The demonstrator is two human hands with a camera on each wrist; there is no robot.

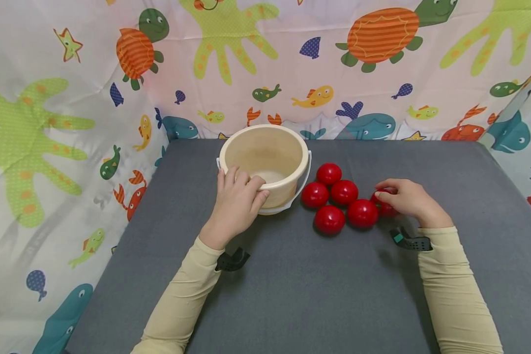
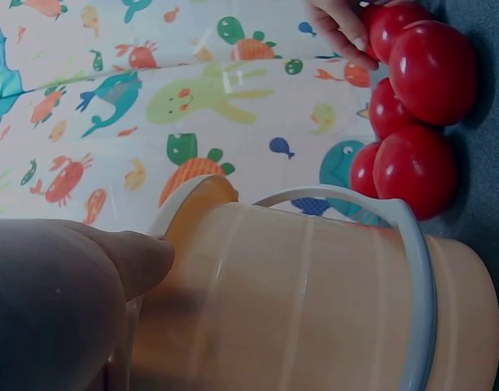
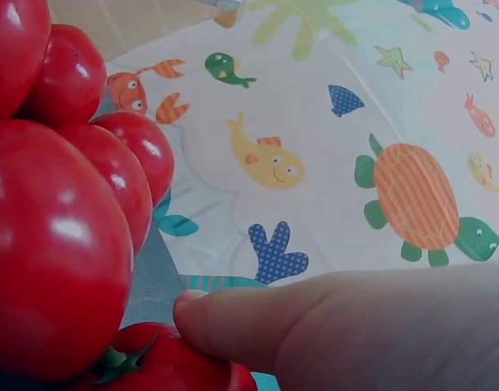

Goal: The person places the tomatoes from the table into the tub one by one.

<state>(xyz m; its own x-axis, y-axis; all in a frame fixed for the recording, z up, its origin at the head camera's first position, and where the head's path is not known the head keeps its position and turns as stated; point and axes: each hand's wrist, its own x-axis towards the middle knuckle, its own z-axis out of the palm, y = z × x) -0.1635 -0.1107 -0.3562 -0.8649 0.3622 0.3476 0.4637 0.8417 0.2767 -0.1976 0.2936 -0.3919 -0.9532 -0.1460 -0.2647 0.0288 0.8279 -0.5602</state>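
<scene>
near centre, left grip clamps the bucket rim; centre-right, right grip pinches a tomato, whose slick skin could slip.

Bucket left of tomatoes

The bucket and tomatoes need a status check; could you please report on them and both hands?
Left hand grips bucket by the rim. Right hand holds rightmost tomato. Five other tomatoes between that hand and the bucket.
</scene>
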